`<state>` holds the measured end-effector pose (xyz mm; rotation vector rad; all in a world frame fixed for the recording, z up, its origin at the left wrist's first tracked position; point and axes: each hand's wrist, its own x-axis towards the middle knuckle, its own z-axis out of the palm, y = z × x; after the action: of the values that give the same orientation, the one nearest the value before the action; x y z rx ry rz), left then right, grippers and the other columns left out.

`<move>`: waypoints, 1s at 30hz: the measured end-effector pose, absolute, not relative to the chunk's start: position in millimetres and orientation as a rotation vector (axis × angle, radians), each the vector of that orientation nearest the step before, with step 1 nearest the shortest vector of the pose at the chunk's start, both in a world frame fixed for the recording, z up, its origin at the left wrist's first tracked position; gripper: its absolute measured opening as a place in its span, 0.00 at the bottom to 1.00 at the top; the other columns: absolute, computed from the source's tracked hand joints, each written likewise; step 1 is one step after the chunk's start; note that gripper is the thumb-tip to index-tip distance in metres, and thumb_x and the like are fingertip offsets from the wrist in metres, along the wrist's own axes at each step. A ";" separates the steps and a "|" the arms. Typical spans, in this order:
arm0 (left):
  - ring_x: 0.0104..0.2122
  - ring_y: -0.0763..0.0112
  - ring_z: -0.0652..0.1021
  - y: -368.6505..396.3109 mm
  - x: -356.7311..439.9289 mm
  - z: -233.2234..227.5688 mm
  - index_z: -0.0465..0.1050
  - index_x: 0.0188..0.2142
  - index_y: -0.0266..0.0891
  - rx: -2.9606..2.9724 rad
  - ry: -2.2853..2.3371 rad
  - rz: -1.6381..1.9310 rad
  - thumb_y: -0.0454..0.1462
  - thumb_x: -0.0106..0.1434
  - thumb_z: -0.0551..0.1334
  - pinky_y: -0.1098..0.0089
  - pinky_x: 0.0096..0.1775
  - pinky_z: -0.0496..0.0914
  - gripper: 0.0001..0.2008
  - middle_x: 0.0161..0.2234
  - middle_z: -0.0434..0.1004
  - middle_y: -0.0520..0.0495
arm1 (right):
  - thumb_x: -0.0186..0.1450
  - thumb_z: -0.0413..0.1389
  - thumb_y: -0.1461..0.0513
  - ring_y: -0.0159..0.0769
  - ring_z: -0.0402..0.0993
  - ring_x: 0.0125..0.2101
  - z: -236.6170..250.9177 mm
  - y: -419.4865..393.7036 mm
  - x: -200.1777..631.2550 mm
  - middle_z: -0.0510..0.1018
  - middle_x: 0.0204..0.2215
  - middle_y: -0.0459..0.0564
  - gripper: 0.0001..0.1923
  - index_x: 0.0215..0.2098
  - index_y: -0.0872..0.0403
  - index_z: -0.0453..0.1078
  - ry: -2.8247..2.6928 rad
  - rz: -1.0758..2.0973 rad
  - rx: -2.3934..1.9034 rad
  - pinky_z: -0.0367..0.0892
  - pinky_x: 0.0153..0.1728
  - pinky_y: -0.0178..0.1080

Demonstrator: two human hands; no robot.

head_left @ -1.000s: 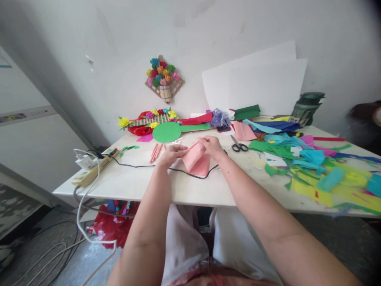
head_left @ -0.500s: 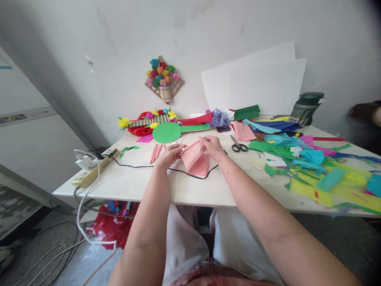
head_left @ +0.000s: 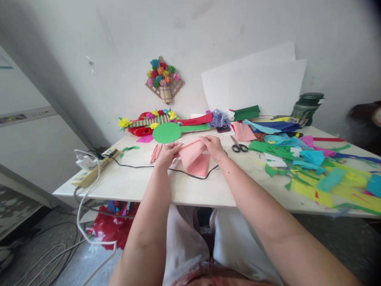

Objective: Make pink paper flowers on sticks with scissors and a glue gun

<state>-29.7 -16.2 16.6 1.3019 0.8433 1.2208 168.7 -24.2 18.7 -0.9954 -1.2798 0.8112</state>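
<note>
White tabletop (head_left: 125,180), near edge: pink paper (head_left: 195,158) pinched between left hand (head_left: 168,154) and right hand (head_left: 212,146). Best kept taut, fold edges aligned, clear of black cable (head_left: 178,171).

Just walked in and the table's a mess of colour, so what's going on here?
A person seated at the white table holds a folded pink paper sheet between both hands: the left hand at its left end, the right hand at its upper right corner. A black cable runs under it. Scissors lie just right, with coloured paper scraps beyond and a green paper disc behind.
</note>
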 end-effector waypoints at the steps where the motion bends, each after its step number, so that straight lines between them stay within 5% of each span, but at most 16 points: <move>1: 0.20 0.79 0.69 -15.9 -29.8 16.8 0.74 0.32 0.32 1.292 0.862 1.239 0.50 0.45 0.68 0.75 0.26 0.66 0.23 0.19 0.68 0.52 | 0.51 0.54 0.45 0.29 0.59 0.19 18.3 -23.7 169.0 0.59 0.15 0.41 0.21 0.19 0.53 0.58 -1.277 0.813 -0.998 0.57 0.20 0.33; 6: 0.22 0.73 0.73 -12.5 -30.5 15.7 0.74 0.35 0.31 1.304 0.944 1.274 0.58 0.49 0.60 0.72 0.29 0.68 0.31 0.19 0.70 0.49 | 0.51 0.55 0.45 0.28 0.59 0.21 16.9 -21.9 170.2 0.59 0.17 0.41 0.21 0.21 0.54 0.60 -1.263 0.830 -0.968 0.55 0.20 0.32; 16: 0.22 0.77 0.67 -20.8 -23.2 18.7 0.75 0.26 0.33 1.625 0.939 1.257 0.50 0.49 0.64 0.74 0.25 0.59 0.19 0.20 0.69 0.51 | 0.53 0.55 0.49 0.27 0.54 0.21 14.9 -22.7 166.3 0.57 0.17 0.40 0.18 0.19 0.54 0.61 -1.374 0.845 -0.865 0.53 0.24 0.33; 30: 0.18 0.81 0.59 -24.1 -22.7 20.7 0.71 0.19 0.34 1.729 1.017 1.115 0.49 0.46 0.66 0.75 0.20 0.50 0.19 0.16 0.61 0.54 | 0.54 0.54 0.50 0.27 0.55 0.21 13.6 -24.4 167.1 0.61 0.17 0.40 0.17 0.20 0.55 0.65 -1.511 0.867 -0.862 0.52 0.24 0.32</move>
<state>-22.7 -24.1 20.7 1.7292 1.0167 1.1150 167.1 -24.4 13.6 -0.8622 -1.5110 0.8673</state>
